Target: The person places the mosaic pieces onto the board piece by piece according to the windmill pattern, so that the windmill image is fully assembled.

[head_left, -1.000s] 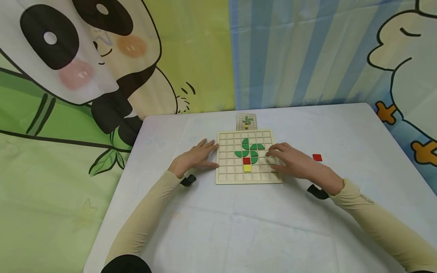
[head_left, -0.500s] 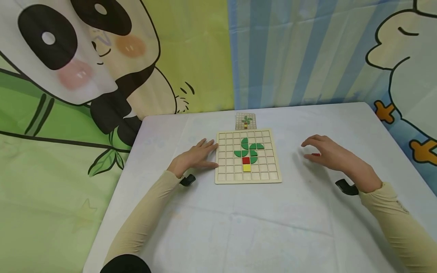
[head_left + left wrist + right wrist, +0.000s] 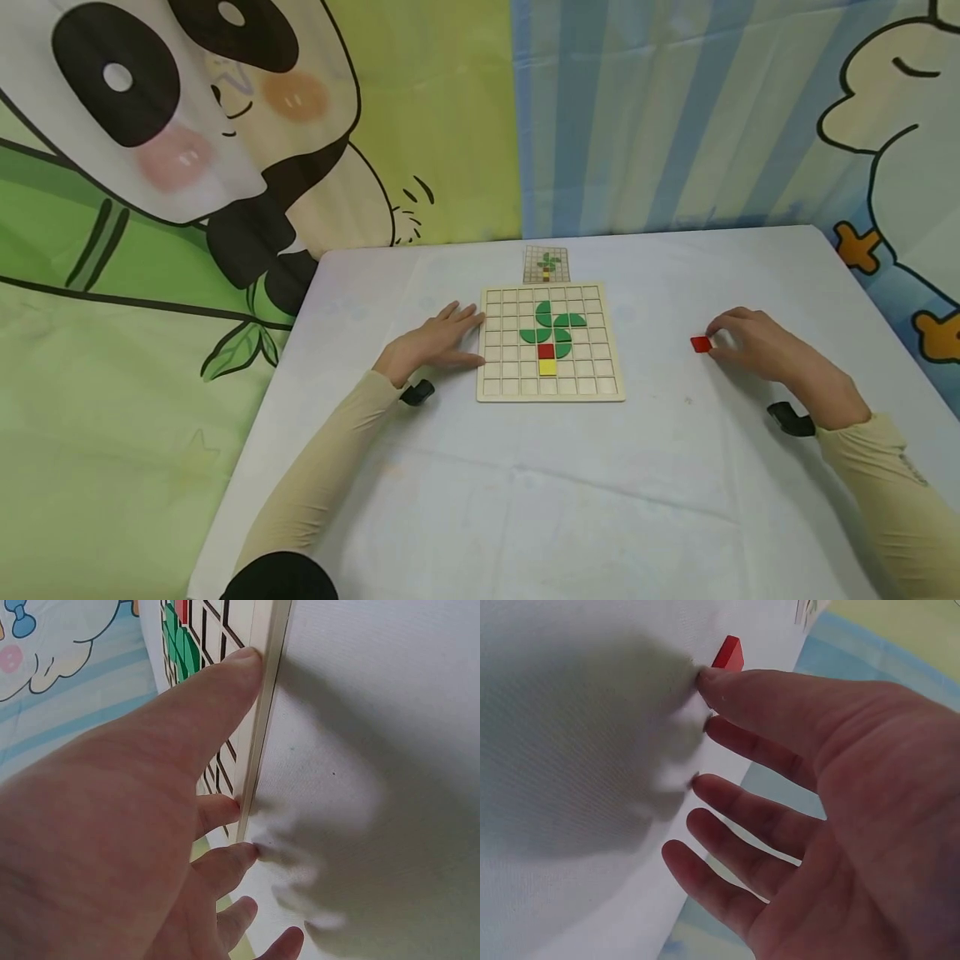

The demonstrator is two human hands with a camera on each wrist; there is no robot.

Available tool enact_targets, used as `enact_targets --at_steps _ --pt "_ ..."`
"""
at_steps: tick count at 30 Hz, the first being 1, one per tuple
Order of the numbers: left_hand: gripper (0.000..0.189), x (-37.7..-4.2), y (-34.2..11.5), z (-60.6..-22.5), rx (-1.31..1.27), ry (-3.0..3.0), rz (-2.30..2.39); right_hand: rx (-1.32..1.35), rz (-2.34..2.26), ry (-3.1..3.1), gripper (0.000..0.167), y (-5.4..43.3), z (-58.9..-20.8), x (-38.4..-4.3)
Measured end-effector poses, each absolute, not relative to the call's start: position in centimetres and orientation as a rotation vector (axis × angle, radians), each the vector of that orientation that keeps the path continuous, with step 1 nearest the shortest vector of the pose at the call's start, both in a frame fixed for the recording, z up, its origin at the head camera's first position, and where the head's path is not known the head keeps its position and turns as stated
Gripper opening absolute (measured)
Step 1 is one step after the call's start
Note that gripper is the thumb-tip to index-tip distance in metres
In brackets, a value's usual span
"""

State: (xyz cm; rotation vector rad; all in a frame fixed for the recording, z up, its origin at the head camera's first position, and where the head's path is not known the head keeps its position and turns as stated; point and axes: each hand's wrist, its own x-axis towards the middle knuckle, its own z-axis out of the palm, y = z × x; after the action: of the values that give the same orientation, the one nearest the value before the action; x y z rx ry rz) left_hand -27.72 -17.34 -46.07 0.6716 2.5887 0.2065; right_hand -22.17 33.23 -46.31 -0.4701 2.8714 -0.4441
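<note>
A pale wooden grid board (image 3: 498, 387) lies flat mid-table. Green quarter-round pieces (image 3: 544, 313) form a pinwheel on it, above a red square (image 3: 546, 351) and a yellow square (image 3: 547, 367). My left hand (image 3: 435, 343) is at the board's left side with fingers spread; in the left wrist view the thumb touches the board's edge (image 3: 262, 712). Off to the right, my right hand (image 3: 765, 348) has thumb and index finger right at a loose red tile (image 3: 701, 344). In the right wrist view the tile (image 3: 729, 652) shows just beyond the thumb, its lower part hidden.
A small printed card (image 3: 546, 264) with a similar pinwheel pattern lies behind the board's far edge. A white cloth covers the table (image 3: 525, 492). Cartoon-printed curtains (image 3: 450, 125) stand along its far and left sides.
My right hand has moved right, away from the board, and down to the loose red tile. My left hand has stayed at the board's left edge.
</note>
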Motion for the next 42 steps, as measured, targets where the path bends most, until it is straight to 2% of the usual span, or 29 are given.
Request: enact_targets --at_steps 3,8,15,26,42 --pt "0.091 -27.7 -17.3 -46.0 0.677 2.589 0.209 -0.474 -0.45 2.887 0.029 33.3 -46.6 -22.2" --pt "0.091 -27.7 -17.3 -46.2 0.667 2.592 0.202 -0.513 -0.452 2.886 0.038 33.1 -46.8 -22.2" --pt "0.091 -27.7 -17.4 -46.4 0.671 2.597 0.19 -0.598 -0.474 2.911 0.026 32.9 -46.9 -22.2" --pt "0.091 -27.8 -17.4 -46.4 0.68 2.594 0.173 -0.562 -0.491 2.898 0.027 32.5 -46.9 -22.1" --pt "0.092 -27.8 -17.5 -46.6 0.681 2.609 0.183 -0.585 -0.485 2.866 0.027 27.9 -45.6 -22.4"
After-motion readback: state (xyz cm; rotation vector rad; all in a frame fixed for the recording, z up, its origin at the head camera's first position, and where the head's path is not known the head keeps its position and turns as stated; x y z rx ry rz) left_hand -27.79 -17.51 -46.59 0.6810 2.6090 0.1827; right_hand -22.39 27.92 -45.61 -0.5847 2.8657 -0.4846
